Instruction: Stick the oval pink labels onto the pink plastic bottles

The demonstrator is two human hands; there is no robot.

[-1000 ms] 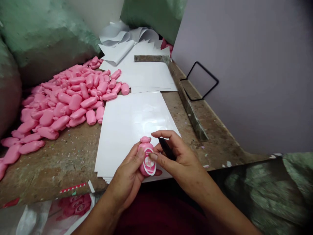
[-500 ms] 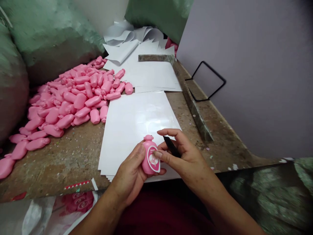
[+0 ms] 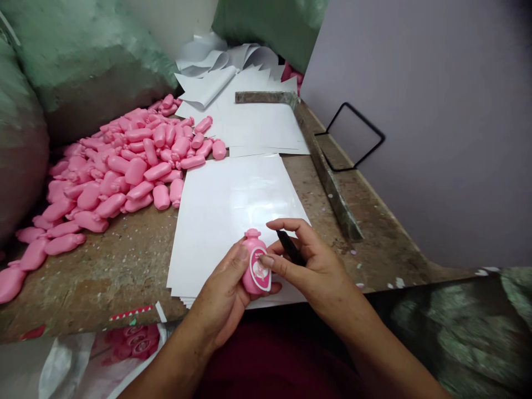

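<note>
A lilac-grey wall [image 3: 415, 111] rises on the right, with a black wire frame [image 3: 353, 136] standing against it, and bulky green plastic-wrapped sacks [image 3: 83, 72] fill the back left corner. The table [image 3: 103, 271] has a worn, speckled top, and a long metal angle strip [image 3: 328, 177] lies along its right side.

A large heap of pink plastic bottles [image 3: 124, 166] covers the table's left half. Beside it lies a stack of white sheets [image 3: 233, 221], with more loose, curling sheets [image 3: 208, 61] behind.

The left hand [image 3: 222, 293] holds one pink plastic bottle [image 3: 255, 265] upright, just above the near edge of the stack and not resting on it. The bottle has a white-edged oval label on its face. The left fingers [image 3: 240, 256] are clamped around the bottle, with the thumb pressed on its front. The right hand [image 3: 307, 260] is beside it, its fingers curled closed on a black pen-shaped tool [image 3: 290, 247], and its thumb touches the label's edge.
</note>
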